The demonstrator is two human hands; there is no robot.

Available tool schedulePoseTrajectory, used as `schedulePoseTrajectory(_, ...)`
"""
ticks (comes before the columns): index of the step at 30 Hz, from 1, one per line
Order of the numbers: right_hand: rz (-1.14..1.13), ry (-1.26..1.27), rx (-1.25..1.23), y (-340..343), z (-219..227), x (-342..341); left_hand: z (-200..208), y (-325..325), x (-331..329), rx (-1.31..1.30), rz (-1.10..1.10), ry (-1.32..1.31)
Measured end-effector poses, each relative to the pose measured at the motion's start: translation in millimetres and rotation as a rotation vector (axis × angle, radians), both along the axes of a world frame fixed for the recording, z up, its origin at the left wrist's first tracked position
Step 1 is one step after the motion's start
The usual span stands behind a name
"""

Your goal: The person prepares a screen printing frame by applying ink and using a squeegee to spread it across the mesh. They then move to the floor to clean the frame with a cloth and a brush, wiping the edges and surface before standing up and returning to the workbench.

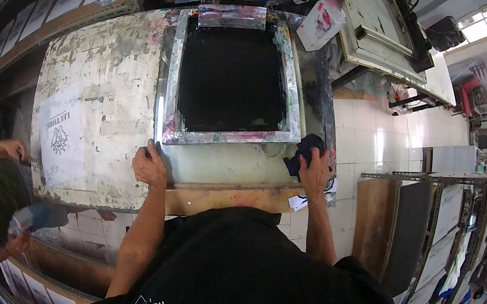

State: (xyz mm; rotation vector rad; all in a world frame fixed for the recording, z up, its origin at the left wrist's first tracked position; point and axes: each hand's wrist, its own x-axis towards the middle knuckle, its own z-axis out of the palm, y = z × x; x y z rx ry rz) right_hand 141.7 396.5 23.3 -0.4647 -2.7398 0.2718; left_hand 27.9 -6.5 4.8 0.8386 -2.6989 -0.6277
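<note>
A screen printing frame point(229, 143) with paint-stained edges lies in front of me, its mesh point(233, 82) dark black. Beneath it is a pale, glassy plate point(214, 170) with a wooden front edge. My left hand point(151, 165) is closed by the plate's left front corner, below the frame's corner; what its curled fingers hold, if anything, is hidden. To the right of the frame, my right hand point(315, 172) grips a crumpled dark cloth point(304, 153) over the plate's right side.
Left of the plate, a stained board point(98, 87) bears a printed white sheet point(66, 140). A co-worker's hand point(12, 149) is at the far left. A bottle-like white container point(321, 26) stands behind the frame. Metal racks point(447, 181) line the right; another press table point(382, 30) is behind.
</note>
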Motion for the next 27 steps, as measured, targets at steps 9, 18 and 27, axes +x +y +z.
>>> schedulePoseTrajectory(9,-0.033,-0.122,0.011,16.3,-17.2,-21.2,-10.9,-2.5,-0.9,0.004,-0.021,0.113)
schedulePoseTrajectory(18,-0.023,0.057,0.081,5.5,-17.8,-11.5,-7.1,-0.4,-2.1,-0.012,0.040,0.027)
schedulePoseTrajectory(27,0.005,-0.495,-0.014,3.0,53.5,-40.9,-4.8,-2.3,-4.2,0.006,0.003,0.061)
